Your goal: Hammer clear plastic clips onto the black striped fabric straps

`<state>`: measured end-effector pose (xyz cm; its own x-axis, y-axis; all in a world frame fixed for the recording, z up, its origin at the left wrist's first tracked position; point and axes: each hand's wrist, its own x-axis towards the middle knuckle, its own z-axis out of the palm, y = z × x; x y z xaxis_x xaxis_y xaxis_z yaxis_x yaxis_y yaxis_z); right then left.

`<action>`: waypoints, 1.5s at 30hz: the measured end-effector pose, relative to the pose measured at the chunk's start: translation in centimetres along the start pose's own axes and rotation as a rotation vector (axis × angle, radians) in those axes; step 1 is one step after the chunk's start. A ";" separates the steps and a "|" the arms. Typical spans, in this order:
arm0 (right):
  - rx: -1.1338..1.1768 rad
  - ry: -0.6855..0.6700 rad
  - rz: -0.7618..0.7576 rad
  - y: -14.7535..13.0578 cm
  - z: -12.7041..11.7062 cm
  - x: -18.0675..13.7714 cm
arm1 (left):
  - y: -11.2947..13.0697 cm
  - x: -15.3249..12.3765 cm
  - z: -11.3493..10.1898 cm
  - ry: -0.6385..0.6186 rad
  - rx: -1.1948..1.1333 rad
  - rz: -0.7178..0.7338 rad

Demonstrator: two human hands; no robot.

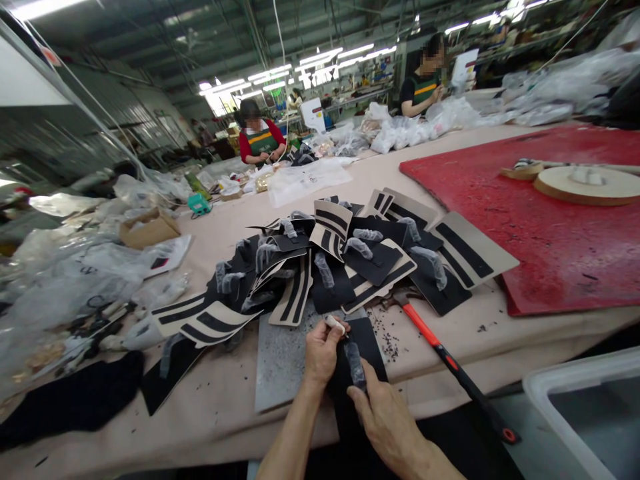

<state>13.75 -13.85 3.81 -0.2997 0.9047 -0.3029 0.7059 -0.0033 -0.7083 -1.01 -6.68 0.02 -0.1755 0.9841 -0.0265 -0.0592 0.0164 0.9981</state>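
Note:
My left hand is closed in a pinch on a small whitish piece at the top edge of a black cut piece. That black piece lies on a grey metal plate and carries a clear plastic strip. My right hand presses down on the lower part of the same black piece, fingers curled against it. A heap of black and beige striped cut pieces lies just beyond both hands.
A hammer with a red and black handle lies right of my hands. A red mat with a round wooden disc sits at right. Plastic bags crowd the left. Two people work at the far end. A grey bin stands at the lower right.

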 end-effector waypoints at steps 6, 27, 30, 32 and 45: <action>-0.048 -0.027 0.005 0.0 -0.6 0.0 | 0.4 0.1 0.2 -0.023 0.102 0.013; -0.037 0.255 -0.129 2.9 -4.4 0.6 | 1.2 0.1 0.1 -0.197 0.403 0.265; -0.391 0.549 -0.064 7.0 -7.3 1.9 | 0.9 0.1 0.1 -0.222 0.414 0.305; -0.576 0.491 0.064 9.3 -9.0 2.8 | 0.7 0.1 0.1 -0.222 0.398 0.299; 0.738 0.019 0.401 8.8 -9.8 -1.3 | 0.8 0.5 0.2 -0.252 0.395 0.357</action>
<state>26.63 -10.93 4.19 -0.1000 0.7822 -0.6150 0.1533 -0.5986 -0.7863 -0.99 -6.15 0.82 0.1243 0.9517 0.2807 0.3394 -0.3066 0.8893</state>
